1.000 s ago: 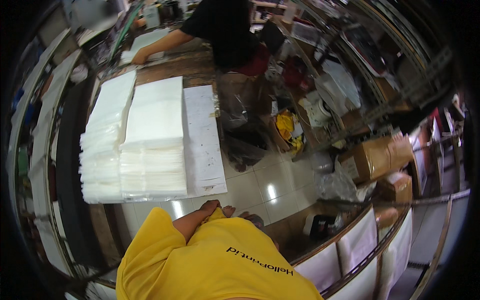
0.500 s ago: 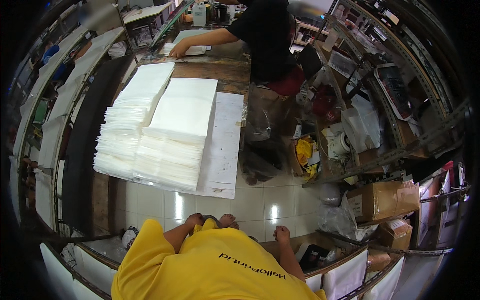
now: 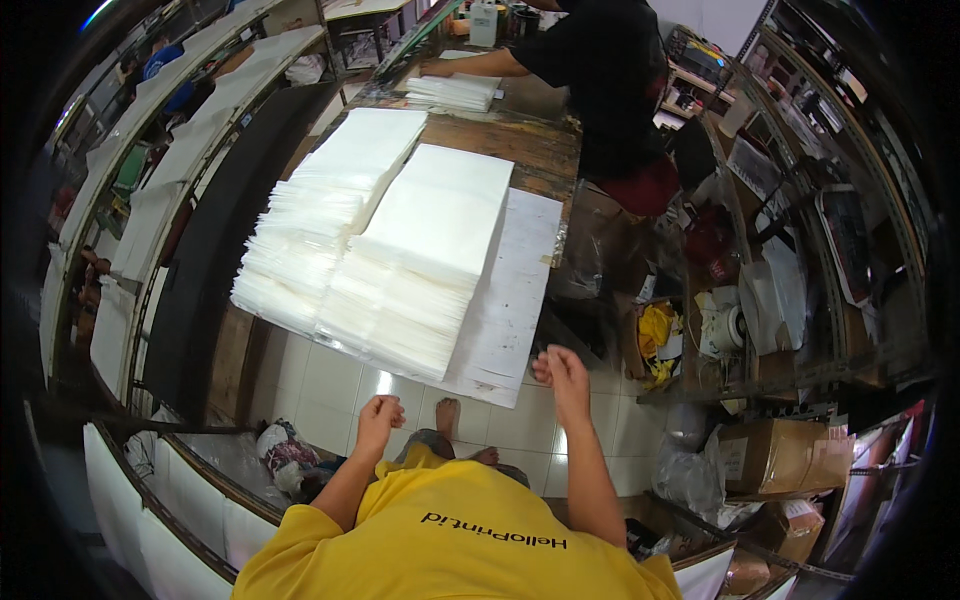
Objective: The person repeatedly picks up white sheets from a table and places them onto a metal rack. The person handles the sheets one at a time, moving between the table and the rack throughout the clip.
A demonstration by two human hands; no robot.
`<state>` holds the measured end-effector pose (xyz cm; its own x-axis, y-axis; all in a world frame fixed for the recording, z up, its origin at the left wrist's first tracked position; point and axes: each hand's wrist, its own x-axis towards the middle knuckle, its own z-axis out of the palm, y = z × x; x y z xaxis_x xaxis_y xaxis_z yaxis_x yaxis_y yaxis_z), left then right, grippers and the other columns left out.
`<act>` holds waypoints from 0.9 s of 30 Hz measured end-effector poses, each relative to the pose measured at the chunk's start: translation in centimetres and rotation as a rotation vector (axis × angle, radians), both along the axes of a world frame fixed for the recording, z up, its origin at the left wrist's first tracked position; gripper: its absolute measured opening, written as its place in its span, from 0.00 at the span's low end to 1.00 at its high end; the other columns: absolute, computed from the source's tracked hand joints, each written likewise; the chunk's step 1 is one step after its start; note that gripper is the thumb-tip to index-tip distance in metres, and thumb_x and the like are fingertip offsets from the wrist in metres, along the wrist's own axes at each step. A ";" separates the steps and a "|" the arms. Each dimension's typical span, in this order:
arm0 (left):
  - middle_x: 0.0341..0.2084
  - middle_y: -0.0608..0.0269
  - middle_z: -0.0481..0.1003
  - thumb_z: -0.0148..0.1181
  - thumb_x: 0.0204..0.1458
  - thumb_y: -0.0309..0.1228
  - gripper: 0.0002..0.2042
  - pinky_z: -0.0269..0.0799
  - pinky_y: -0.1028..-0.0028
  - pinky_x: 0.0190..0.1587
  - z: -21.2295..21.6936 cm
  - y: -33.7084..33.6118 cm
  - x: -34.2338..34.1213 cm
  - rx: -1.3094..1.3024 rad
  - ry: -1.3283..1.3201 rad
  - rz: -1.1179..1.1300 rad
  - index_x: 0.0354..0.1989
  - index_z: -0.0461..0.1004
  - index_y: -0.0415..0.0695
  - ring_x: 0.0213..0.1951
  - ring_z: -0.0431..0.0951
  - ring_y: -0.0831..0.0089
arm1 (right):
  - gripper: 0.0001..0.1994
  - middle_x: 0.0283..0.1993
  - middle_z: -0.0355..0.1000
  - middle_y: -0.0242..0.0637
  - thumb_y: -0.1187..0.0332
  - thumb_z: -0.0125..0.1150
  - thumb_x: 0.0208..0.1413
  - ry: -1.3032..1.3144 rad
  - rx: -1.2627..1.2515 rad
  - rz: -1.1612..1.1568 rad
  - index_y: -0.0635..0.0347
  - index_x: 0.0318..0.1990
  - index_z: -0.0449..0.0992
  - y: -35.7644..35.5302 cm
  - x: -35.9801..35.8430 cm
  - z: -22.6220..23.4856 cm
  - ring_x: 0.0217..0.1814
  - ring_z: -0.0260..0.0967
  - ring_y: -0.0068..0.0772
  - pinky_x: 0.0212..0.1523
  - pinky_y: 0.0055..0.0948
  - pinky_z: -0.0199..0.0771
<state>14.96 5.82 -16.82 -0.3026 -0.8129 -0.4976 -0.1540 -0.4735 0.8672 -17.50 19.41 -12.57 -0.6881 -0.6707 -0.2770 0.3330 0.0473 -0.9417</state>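
Observation:
Two tall stacks of white paper sheets lie side by side on the table, the left stack reaching farther back than the right stack. Their near edges are fanned and layered. My left hand hangs in front of the table's near edge, fingers curled in and nothing visible in them. Off the table's near right corner is my right hand, its fingers loosely bent, a little apart and empty. Neither hand touches the paper. A white board lies under the stacks and shows along their right side.
Across the table a person in black reaches over a smaller paper pile. Metal shelving crowded with goods stands right, above cardboard boxes. A long black surface and racks line the left. Tiled floor lies underfoot.
Both my hands have risen forward from beside my body toward the table. The view has shifted, so the table and stacks sit farther right. The other person's hand has moved over the small pile.

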 end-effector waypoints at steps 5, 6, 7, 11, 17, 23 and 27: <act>0.39 0.58 0.75 0.54 0.61 0.34 0.12 0.76 0.71 0.42 4.8 -4.3 -0.4 0.049 0.198 0.271 0.47 0.70 0.39 0.38 0.78 0.70 | 0.19 0.46 0.74 0.43 0.64 0.57 0.63 0.134 -0.009 0.098 0.72 0.53 0.69 -11.5 -2.9 2.6 0.45 0.75 0.30 0.45 0.27 0.76; 0.40 0.58 0.75 0.54 0.61 0.35 0.13 0.76 0.70 0.45 5.2 -5.1 -0.4 0.058 0.235 0.289 0.48 0.69 0.39 0.41 0.78 0.69 | 0.20 0.48 0.73 0.42 0.63 0.57 0.63 0.127 0.042 0.130 0.71 0.54 0.69 -13.6 -3.7 2.4 0.46 0.74 0.31 0.47 0.28 0.76; 0.42 0.58 0.74 0.55 0.61 0.35 0.14 0.76 0.69 0.47 5.5 -6.0 -0.5 0.067 0.273 0.305 0.49 0.68 0.39 0.43 0.77 0.69 | 0.21 0.50 0.72 0.42 0.61 0.58 0.63 0.122 0.094 0.161 0.70 0.55 0.68 -15.7 -4.4 2.2 0.48 0.73 0.32 0.49 0.29 0.75; 0.43 0.57 0.72 0.55 0.61 0.35 0.15 0.75 0.66 0.51 6.2 -8.5 -0.2 0.125 0.322 0.307 0.49 0.67 0.38 0.48 0.75 0.65 | 0.23 0.50 0.72 0.42 0.57 0.59 0.62 0.082 0.373 0.309 0.70 0.54 0.68 -22.4 -6.3 2.3 0.47 0.72 0.33 0.50 0.32 0.74; 0.40 0.54 0.70 0.53 0.62 0.33 0.12 0.76 0.58 0.53 8.3 -10.3 0.1 0.292 0.371 0.238 0.46 0.67 0.36 0.47 0.74 0.60 | 0.23 0.41 0.76 0.43 0.61 0.63 0.56 -0.028 0.429 0.184 0.74 0.50 0.71 -27.4 -6.4 0.5 0.37 0.75 0.38 0.36 0.35 0.76; 0.43 0.56 0.71 0.55 0.62 0.36 0.15 0.77 0.62 0.50 7.6 -12.4 0.6 0.454 0.396 0.168 0.49 0.67 0.38 0.48 0.73 0.64 | 0.23 0.44 0.76 0.52 0.66 0.65 0.54 -0.094 0.423 0.073 0.82 0.48 0.71 -28.4 -4.7 3.0 0.41 0.77 0.44 0.37 0.40 0.79; 0.43 0.56 0.72 0.57 0.61 0.39 0.18 0.76 0.62 0.50 8.1 -12.6 0.5 0.471 0.392 0.151 0.50 0.67 0.38 0.49 0.73 0.64 | 0.23 0.45 0.75 0.52 0.67 0.64 0.54 -0.095 0.430 0.064 0.82 0.49 0.70 -28.4 -3.8 4.8 0.43 0.77 0.46 0.39 0.42 0.80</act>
